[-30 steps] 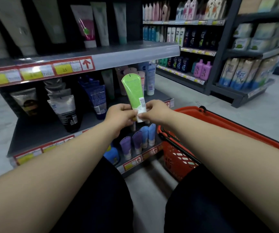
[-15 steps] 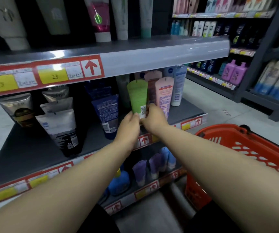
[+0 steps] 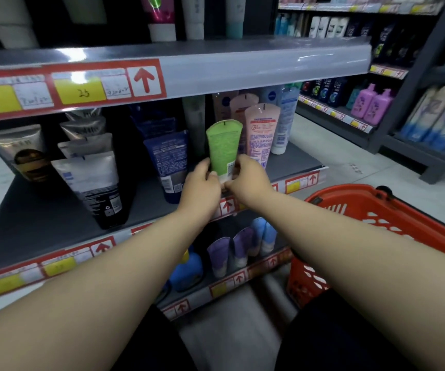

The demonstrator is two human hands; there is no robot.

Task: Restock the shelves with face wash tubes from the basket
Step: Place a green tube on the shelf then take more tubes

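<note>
A green face wash tube [image 3: 223, 148] stands upright, cap down, over the middle shelf [image 3: 42, 223], between a dark blue tube [image 3: 168, 162] and a pink tube [image 3: 261, 135]. My left hand [image 3: 202, 184] grips its lower left side. My right hand [image 3: 248, 180] pinches its lower right side near the white cap. Both hands hide the cap. The red basket [image 3: 382, 210] sits on the floor at the right; its inside is out of sight.
Silver-and-black tubes [image 3: 92, 180] stand at the left of the middle shelf. The upper shelf's edge [image 3: 242, 70] hangs just above the tubes. Purple and blue tubes [image 3: 240, 247] fill the lower shelf. Another shelving unit with bottles [image 3: 371, 103] stands across the aisle.
Both hands have carried the green tube forward and down from in front of the shelf into the gap between the blue and pink tubes; the view has moved closer.
</note>
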